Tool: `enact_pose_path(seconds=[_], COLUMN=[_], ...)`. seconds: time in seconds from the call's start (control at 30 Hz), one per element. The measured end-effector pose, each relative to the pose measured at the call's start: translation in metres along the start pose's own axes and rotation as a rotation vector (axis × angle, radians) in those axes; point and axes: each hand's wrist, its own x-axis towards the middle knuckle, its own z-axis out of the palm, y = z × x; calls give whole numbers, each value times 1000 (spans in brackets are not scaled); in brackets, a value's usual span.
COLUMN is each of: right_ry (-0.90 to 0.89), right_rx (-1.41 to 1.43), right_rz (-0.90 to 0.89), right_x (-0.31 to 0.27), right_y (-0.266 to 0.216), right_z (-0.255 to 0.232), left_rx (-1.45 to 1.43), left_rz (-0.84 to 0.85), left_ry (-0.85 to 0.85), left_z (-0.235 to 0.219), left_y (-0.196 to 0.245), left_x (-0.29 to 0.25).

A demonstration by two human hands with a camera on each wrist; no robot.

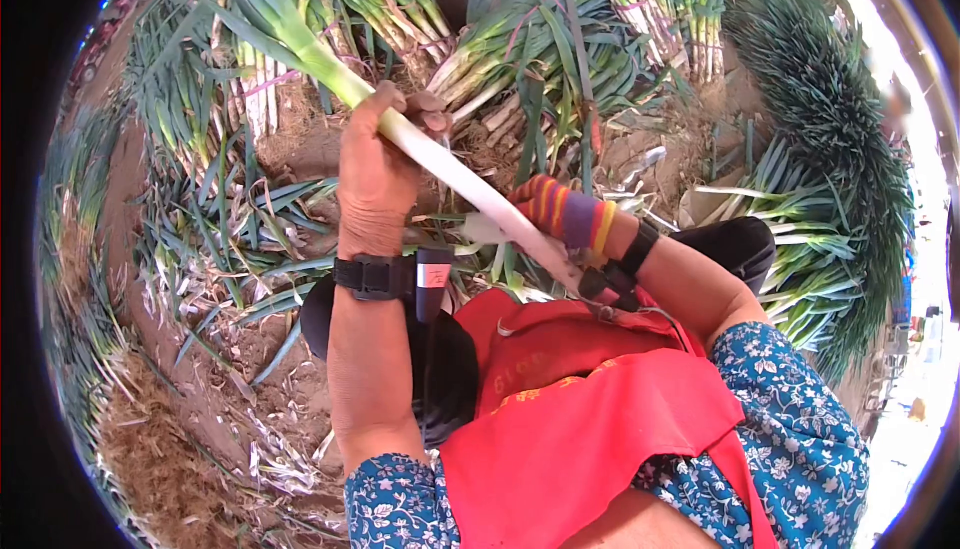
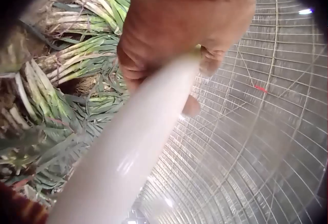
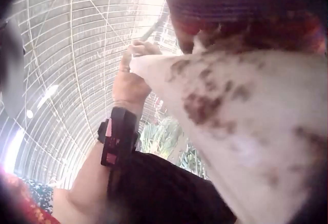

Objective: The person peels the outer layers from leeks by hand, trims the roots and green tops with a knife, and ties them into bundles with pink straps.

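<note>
Head view: left hand (image 1: 378, 167) clamped round the green onion (image 1: 440, 161); right hand's (image 1: 562, 211) grip we cannot tell; we advise steady, unbent support.

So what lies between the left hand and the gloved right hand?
Head view: the leek's white shaft, running from left hand toward right hand.

Earthen ground (image 1: 305, 149), tied leek bundles (image 1: 655, 14), loose green leaves (image 1: 282, 341), pale scraps (image 1: 285, 467), brown fibrous heap (image 1: 160, 459)

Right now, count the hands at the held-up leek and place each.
2. The left hand grips the leek where green turns white; the right hand, in a striped glove, is by the lower white part. No hand seems hidden.
</note>
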Motion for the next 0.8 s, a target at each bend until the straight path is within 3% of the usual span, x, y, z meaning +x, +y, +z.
enact_pose_path(seconds=[0.07,0.1,0.13,0.2,0.23,0.33,0.43,0.5,0.53,0.57,0.6,0.67,0.73,0.8], right_ry=[-251,-204,-200,-195,-197,-360,-313,122,156,26,-65,-165,-407,-433], right_rx=[-435,-835,-832,-1003,-1002,-1351,-1192,-298,268,448,589,726,700,863], right_rz=[-214,-202,-199,5,2,361,489,312,53,77,8,-70,59,115], right_x=[2,2,-3,-23,-34,-79,-97,-82,-78,-79,-72,-64,-62,-63], right_y=[26,37,47,62,80,151,116,110,77,15,-6,-33,-53,-68], right_z=[-1,2,-1,-15,-22,-46,-72,-86,-82,-80,-71,-52,-37,-30], left_rx=[-18,-18,-17,-10,19,25,-21,-52,-48,-94,-140,-124,-98,-148], left_rz=[2,2,3,28,98,272,283,294,285,276,270,301,319,264], left_ry=[16,5,-6,76,129,246,257,255,243,231,222,176,190,169], left_z=[3,-3,-8,-8,-10,-23,-39,-39,-38,-40,-43,-46,-39,-25], left_y=[-2,0,1,4,5,22,35,34,33,31,30,28,23,8], left_x=[-2,1,3,1,1,2,0,3,5,6,9,12,6,1])
